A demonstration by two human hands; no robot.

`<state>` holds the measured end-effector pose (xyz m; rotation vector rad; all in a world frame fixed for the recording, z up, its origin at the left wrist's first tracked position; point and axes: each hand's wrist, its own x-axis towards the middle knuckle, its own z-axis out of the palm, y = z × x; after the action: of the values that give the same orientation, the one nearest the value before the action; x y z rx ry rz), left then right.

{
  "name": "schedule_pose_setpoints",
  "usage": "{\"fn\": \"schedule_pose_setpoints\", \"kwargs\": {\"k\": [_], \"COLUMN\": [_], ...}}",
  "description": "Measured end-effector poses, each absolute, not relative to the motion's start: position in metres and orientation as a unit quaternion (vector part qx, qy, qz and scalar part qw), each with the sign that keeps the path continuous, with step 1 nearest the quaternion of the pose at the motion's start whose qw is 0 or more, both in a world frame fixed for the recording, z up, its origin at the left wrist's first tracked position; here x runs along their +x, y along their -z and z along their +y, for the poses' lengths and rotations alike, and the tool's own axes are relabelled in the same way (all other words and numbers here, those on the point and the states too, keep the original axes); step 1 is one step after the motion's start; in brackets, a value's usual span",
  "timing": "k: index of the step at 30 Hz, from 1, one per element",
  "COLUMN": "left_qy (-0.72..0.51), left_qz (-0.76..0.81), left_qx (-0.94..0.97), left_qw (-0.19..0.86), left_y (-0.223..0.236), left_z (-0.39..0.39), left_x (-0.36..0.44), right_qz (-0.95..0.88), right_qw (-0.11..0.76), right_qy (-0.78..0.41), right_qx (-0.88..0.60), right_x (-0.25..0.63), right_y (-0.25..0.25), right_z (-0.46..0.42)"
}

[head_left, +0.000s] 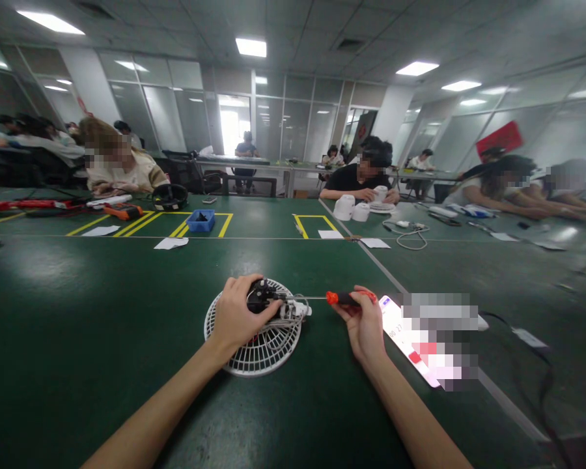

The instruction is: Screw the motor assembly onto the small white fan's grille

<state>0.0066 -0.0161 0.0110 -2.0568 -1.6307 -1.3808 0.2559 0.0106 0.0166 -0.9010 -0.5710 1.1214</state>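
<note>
While ceiling lights (251,47) glow above the green table (273,420), left fingers (269,312) clasp a black mechanism (257,301), right fingers (344,315) a screwdriver (344,298).

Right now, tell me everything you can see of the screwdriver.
The screwdriver has a black handle with orange-red at both ends and a thin, straight, metallic-looking shaft. It lies roughly level in the view, above the green table, its handle in the right hand. The shaft points left, to the black mechanism over the white grille. The tip's contact cannot be made out.
</note>
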Motion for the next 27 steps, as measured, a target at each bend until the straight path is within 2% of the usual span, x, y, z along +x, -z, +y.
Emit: {"fn": "schedule_pose_setpoints", "kwargs": {"k": [5,15,23,27], "left_qy": [0.463,0.457,0.459,0.459], "left_qz": [-0.546,-0.551,-0.55,-0.551], "left_qx": [-0.693,-0.693,-0.692,-0.692], "left_qw": [0.086,0.086,0.084,0.082], "left_y": [-0.0094,-0.0095,-0.009,-0.0097], "left_z": [-0.0151,-0.0154,-0.0163,-0.0161], "left_x": [0.0061,0.0066,0.0059,0.0062], "right_qz": [-0.258,-0.283,-0.287,-0.293], "right_qw": [0.735,0.717,0.672,0.653], "right_qy": [-0.492,-0.528,-0.512,-0.531], "right_qx": [-0.389,-0.356,-0.452,-0.453], "right_x": [0.2557,0.2597,0.2581,0.2602], "right_y": [-0.0147,-0.0104,-0.013,-0.0147], "right_z": [0.0105,0.0135,0.0122,0.0127]}}
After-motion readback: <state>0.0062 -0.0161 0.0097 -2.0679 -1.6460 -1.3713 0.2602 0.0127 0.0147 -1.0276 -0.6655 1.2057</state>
